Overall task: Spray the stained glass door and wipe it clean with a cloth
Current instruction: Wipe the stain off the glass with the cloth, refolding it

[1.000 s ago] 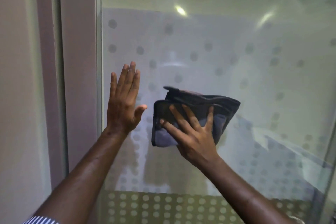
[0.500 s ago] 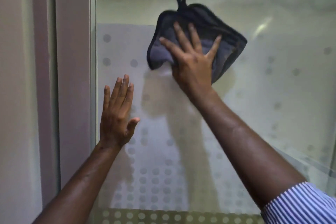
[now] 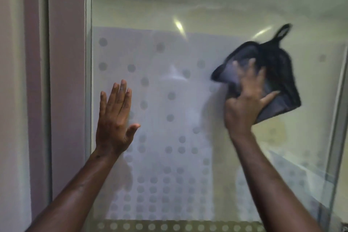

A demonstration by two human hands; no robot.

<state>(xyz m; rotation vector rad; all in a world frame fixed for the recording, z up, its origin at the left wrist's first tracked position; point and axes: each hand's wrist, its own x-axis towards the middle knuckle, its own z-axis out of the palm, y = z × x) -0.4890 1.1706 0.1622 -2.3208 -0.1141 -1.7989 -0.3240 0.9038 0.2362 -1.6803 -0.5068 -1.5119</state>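
Two hands on glass door: left hand flat, fingers straight, likely bracing near left frame; right hand splayed, pressing dark cloth against pane to wipe.

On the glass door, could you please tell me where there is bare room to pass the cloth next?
Free: the glass door between left hand and right hand, plus the strip above both. Crowded: the right side, where the cloth is.
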